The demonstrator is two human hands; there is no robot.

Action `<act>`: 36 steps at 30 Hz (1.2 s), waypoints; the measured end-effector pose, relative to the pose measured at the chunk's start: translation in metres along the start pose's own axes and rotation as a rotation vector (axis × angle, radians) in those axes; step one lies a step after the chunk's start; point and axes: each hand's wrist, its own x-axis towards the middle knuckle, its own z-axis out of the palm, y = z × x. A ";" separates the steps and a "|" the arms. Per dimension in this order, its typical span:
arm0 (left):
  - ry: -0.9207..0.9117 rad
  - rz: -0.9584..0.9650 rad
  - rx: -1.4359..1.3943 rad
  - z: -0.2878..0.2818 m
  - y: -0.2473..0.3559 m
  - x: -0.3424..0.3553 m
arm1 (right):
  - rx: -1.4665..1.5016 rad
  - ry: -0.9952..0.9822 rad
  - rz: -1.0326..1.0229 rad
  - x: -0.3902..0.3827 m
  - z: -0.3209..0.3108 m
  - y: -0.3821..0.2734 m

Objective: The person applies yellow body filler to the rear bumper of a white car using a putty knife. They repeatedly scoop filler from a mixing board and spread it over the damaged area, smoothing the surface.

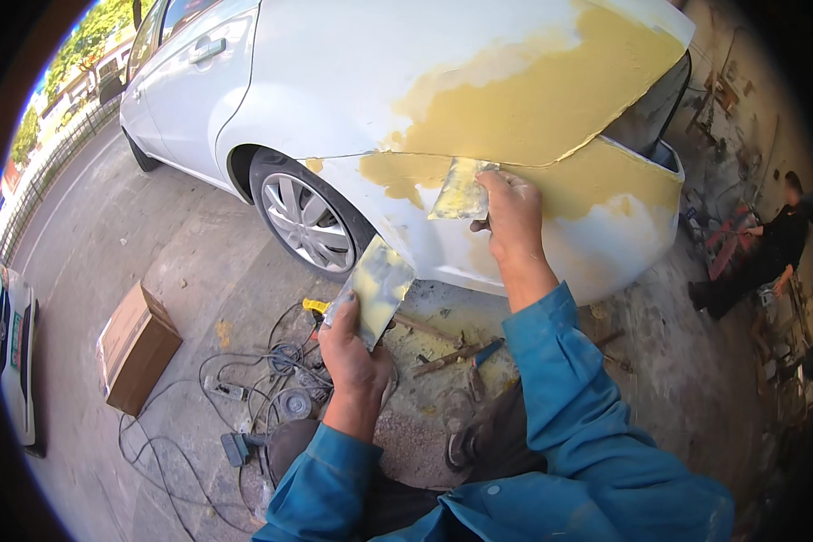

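My right hand [515, 217] pinches a putty spreader [461, 188], a thin flat blade smeared with yellow and grey. That blade lies at the lower edge of the yellow body filler [524, 104] on a white car's rear corner, just below the seam of the bumper [479, 257]. Lower and to the left, my left hand [352, 357] is closed around a second putty spreader [379, 287], wider and also coated with yellow filler. Its top corner stands in front of the bumper's edge, beside the rear wheel [307, 221]. Whether either blade presses on the paint is hard to tell.
A cardboard box [140, 348] sits on the concrete at left, near another car [14, 352]. Tangled cables [285, 361], a power tool [239, 449] and wooden sticks [447, 359] lie by my feet. A person in dark clothes [768, 244] is at far right, beside clutter.
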 end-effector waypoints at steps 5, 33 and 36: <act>-0.009 -0.005 0.005 0.000 0.001 0.001 | 0.054 0.029 -0.018 -0.007 -0.006 -0.011; -0.055 -0.020 -0.039 0.001 -0.003 0.003 | 0.000 0.099 -0.061 -0.013 -0.062 -0.041; -0.032 -0.029 0.008 -0.002 -0.007 0.005 | -0.017 0.079 -0.088 -0.013 -0.068 -0.044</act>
